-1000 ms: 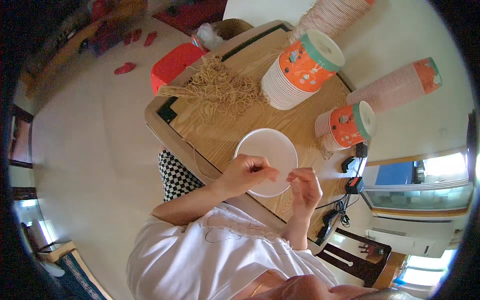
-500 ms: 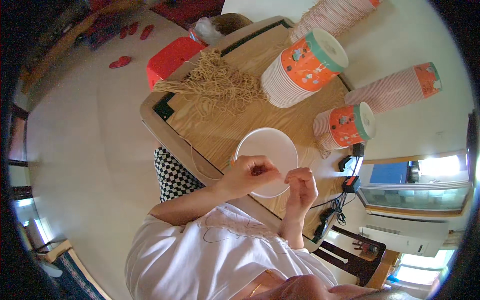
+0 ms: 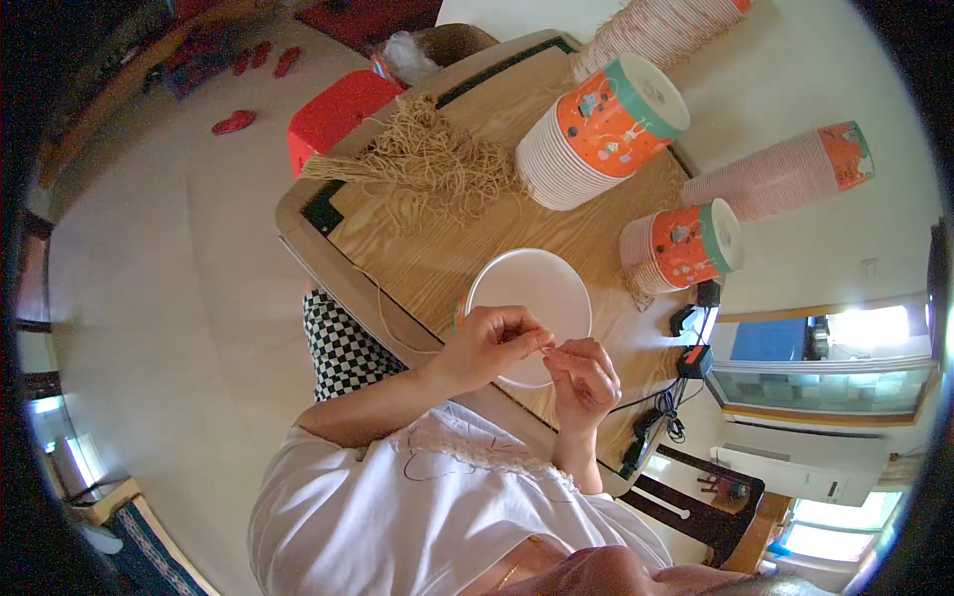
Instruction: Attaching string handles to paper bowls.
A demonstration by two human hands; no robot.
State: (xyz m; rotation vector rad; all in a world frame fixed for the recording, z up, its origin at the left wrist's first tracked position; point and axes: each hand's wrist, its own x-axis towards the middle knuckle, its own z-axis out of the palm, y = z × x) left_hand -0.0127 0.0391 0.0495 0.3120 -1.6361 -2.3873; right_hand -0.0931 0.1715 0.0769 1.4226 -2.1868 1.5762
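Note:
My left hand and my right hand meet above the near part of a white paper bucket with its open mouth facing up. Both are closed in a pinch, fingertips almost touching. A tiny pale bit shows between them, too small to name. A thin tan string curves over the table's near left edge and passes out of sight behind my left wrist. Farther off lies a loose tangle of the same tan string, its straighter ends bundled at the left.
A tall stack of orange-and-green paper buckets stands beyond the bucket, a shorter stack to its right. More stacked buckets lean by the wall. Black cables lie at the table's right edge. A red stool stands at the far left.
My right hand has turned and moved slightly left, its fingertips now meeting those of my left hand. The left hand has barely shifted. The bucket stays in place.

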